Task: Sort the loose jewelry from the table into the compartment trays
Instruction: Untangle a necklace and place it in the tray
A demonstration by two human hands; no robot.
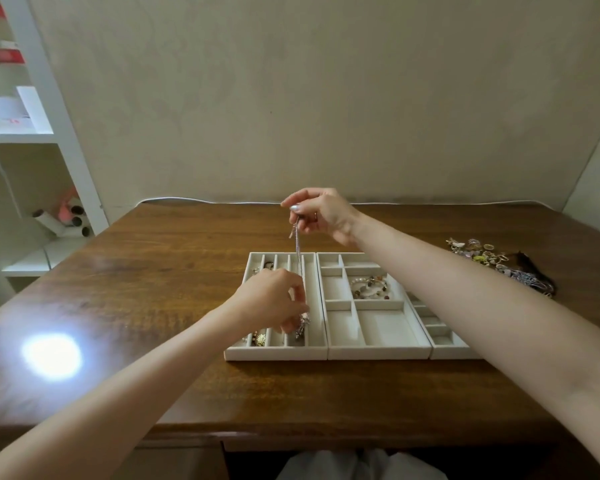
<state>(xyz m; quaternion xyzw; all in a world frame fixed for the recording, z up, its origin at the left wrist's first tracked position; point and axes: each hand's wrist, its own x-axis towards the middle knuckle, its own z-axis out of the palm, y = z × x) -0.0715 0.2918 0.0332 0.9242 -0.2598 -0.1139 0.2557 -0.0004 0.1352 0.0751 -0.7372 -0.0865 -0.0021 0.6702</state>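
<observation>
Head view looks down on a brown wooden table (146, 271) with three pale compartment trays set side by side in the centre of the frame.

The right hand (321, 214), just above the centre of the frame, pinches the top end of a thin silver chain necklace (298, 252) between thumb and forefinger, with the other fingers curled below. The chain hangs straight down from that pinch to the left hand (274, 299), lower and slightly to the left. The left hand's fingertips close around the lower part, where a small sparkly pendant (303, 323) dangles.

That lower end sits over the left tray (278, 353), the one divided into long narrow slots. It is in or just above one of the right-hand slots, and I cannot tell whether it touches the bottom. A daisy-shaped piece (260, 338) and some darker items lie in slots further left, partly hidden by the left hand.

The middle tray (378, 353) touches the left tray and holds a cluster of beaded bracelets (369, 287) in one upper compartment. The right tray (444, 351) is mostly covered by the right forearm.

A pile of loose jewelry (492, 261) lies on the table at the right of the frame, well apart from the trays. A white shelf unit (32, 133) stands at the upper left, and a bright glare spot (51, 355) shows on the tabletop at the lower left.
</observation>
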